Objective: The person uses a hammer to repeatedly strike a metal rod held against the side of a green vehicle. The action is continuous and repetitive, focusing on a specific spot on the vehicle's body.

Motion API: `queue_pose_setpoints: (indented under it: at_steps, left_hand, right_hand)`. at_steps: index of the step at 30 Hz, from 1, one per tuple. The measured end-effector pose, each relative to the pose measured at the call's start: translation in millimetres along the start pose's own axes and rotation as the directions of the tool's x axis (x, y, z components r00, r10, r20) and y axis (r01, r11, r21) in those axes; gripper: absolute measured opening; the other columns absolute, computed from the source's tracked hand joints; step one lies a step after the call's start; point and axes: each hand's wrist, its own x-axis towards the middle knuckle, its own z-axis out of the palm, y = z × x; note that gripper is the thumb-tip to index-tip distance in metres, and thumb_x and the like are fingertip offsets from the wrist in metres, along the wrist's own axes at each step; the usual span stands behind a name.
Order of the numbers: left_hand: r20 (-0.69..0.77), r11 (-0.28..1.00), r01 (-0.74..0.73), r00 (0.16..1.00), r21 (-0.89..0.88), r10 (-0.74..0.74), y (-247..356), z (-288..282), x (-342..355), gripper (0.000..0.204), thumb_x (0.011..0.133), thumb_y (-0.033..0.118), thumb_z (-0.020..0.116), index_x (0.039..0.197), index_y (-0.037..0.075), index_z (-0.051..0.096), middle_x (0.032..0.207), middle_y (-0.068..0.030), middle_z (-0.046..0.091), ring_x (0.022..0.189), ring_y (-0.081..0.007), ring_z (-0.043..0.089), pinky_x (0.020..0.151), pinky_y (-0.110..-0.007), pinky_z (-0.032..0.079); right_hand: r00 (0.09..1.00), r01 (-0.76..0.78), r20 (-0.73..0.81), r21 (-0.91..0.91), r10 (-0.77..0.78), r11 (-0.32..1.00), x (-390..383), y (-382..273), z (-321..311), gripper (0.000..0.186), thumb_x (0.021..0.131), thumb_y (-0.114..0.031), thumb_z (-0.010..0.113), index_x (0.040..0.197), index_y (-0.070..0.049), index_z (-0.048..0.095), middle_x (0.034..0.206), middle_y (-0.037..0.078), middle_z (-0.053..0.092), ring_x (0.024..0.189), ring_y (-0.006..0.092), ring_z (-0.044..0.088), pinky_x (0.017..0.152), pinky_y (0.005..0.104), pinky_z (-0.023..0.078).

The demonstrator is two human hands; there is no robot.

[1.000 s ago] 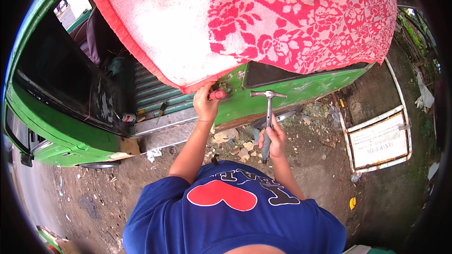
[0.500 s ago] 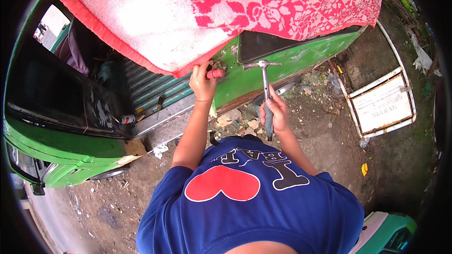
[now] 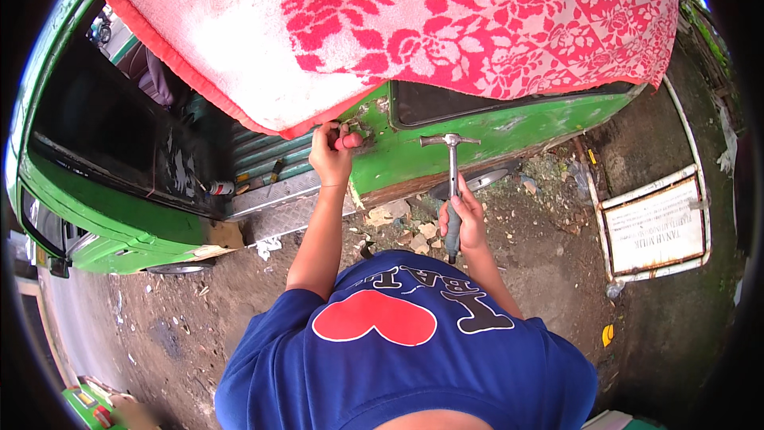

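Observation:
My left hand (image 3: 330, 161) is closed round a tool with a red handle (image 3: 351, 141), held at the edge of the green vehicle panel (image 3: 374, 161). The handle's butt end faces toward the right; its working end is hidden. In my right hand (image 3: 469, 219) is a hammer (image 3: 454, 163) with a metal head and a dark grey grip. Its head is up, to the right of the red handle and apart from it, in front of the green side below a dark window (image 3: 430, 103).
A pink and white floral blanket (image 3: 430, 24) drapes over the vehicle's top. Left is an opening with a ribbed floor (image 3: 274, 147) and a can (image 3: 221, 188) by its sill. A rusty white sign frame (image 3: 656, 231) stands at right. Stones (image 3: 420, 239) lie on the dirt ground.
The view has shifted slightly. My right hand has drawn the hammer a little to the right and nearer to me, away from the red handle. My left hand stays at the panel edge.

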Motion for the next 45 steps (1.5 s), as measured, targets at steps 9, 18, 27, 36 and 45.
queue_pose_setpoints:
  at_steps: [9,18,27,36,45]
  left_hand:
    - [0.063,0.985,0.153,0.985,0.078,-0.158,13.6,-8.8,-2.6,0.015,0.075,0.003,0.074,0.087,0.005,0.065,0.076,-0.0075,0.066,0.065,-0.0155,0.061,0.061,-0.027,0.049]
    - [0.094,0.943,0.333,0.939,-0.002,-0.331,10.5,-35.5,-51.0,0.021,0.079,0.001,0.073,0.099,0.003,0.068,0.082,-0.0050,0.069,0.076,-0.0075,0.061,0.068,-0.026,0.050]
    - [0.051,0.942,0.279,0.955,0.188,-0.293,29.0,-18.0,-14.9,0.026,0.078,0.018,0.081,0.095,0.006,0.066,0.076,-0.0011,0.065,0.064,-0.0069,0.054,0.062,-0.025,0.047]
    - [0.040,0.969,0.084,0.995,0.232,-0.096,27.7,-8.7,-1.0,0.020,0.072,0.006,0.073,0.091,0.009,0.066,0.084,-0.0089,0.068,0.075,-0.0271,0.067,0.066,-0.035,0.051]
    - [0.294,0.996,0.068,0.953,0.052,-0.080,26.9,-18.1,-33.8,0.021,0.078,0.009,0.075,0.097,0.009,0.067,0.073,-0.0109,0.065,0.064,-0.0256,0.064,0.059,-0.035,0.049]
  right_hand:
    - [0.996,-0.075,0.040,0.010,0.074,0.997,4.9,-11.2,-55.4,0.061,0.099,-0.015,0.048,0.153,-0.008,0.022,0.063,0.007,0.053,0.047,0.0142,0.052,0.044,0.0271,0.045]
    - [0.983,-0.150,0.113,0.044,0.145,0.988,16.4,-3.1,-85.3,0.061,0.098,-0.016,0.050,0.152,-0.008,0.023,0.063,0.008,0.054,0.047,0.0141,0.052,0.044,0.0263,0.045]
    - [0.967,-0.207,0.154,-0.002,0.205,0.978,13.7,-10.9,-88.0,0.060,0.099,-0.017,0.049,0.152,-0.007,0.023,0.064,0.007,0.054,0.048,0.0135,0.052,0.045,0.0258,0.045]
    - [0.968,-0.164,0.186,-0.029,0.167,0.986,6.8,-30.1,-80.4,0.062,0.098,-0.017,0.051,0.152,-0.005,0.023,0.064,0.007,0.054,0.049,0.0131,0.052,0.045,0.0257,0.045]
    - [0.972,-0.158,0.168,-0.046,0.164,0.986,-6.7,-21.1,-79.0,0.061,0.098,-0.019,0.049,0.152,-0.007,0.022,0.064,0.007,0.054,0.049,0.0133,0.053,0.044,0.0259,0.046]
